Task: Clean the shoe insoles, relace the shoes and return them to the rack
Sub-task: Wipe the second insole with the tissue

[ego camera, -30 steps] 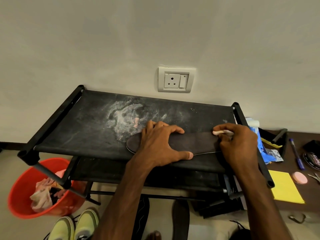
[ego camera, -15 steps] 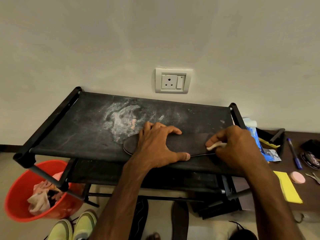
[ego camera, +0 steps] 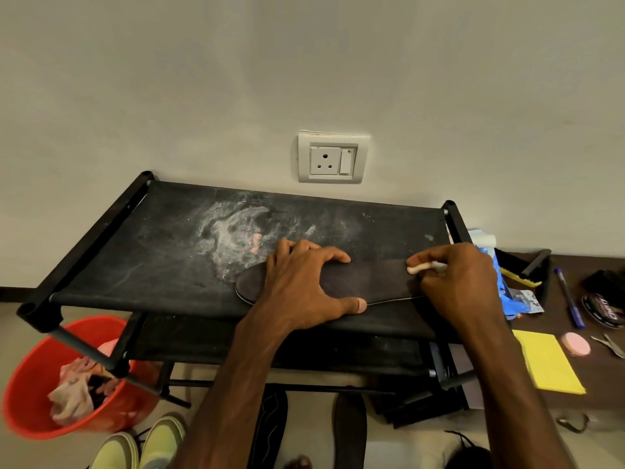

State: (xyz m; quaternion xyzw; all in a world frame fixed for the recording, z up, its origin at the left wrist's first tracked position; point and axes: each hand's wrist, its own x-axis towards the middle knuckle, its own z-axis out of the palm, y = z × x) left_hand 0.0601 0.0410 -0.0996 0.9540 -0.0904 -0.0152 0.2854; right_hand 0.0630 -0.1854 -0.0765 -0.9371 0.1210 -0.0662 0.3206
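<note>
A dark insole (ego camera: 368, 280) lies flat on the top shelf of the black shoe rack (ego camera: 142, 265), near its front edge. My left hand (ego camera: 304, 286) presses down on the insole's middle with fingers spread. My right hand (ego camera: 456, 282) is closed around a small pale eraser (ego camera: 421, 267) and holds its tip against the insole's right end. White and pink crumbs dust the shelf (ego camera: 236, 231) behind the insole. Yellow-green shoes (ego camera: 142, 448) stand on the floor at the bottom left. Two more dark insoles (ego camera: 350, 431) lie on the floor under the rack.
A red bucket (ego camera: 30, 397) with rags sits on the floor at the left. To the right lie a yellow cloth (ego camera: 548, 363), a pink eraser (ego camera: 575, 343), a blue pen (ego camera: 568, 299), a blue packet (ego camera: 507, 292) and a brush (ego camera: 521, 269). A wall socket (ego camera: 333, 157) is behind the rack.
My right hand rubbed the eraser forward and back over the insole's right end. My left hand kept pressing in the same place. The camera shifted slightly.
</note>
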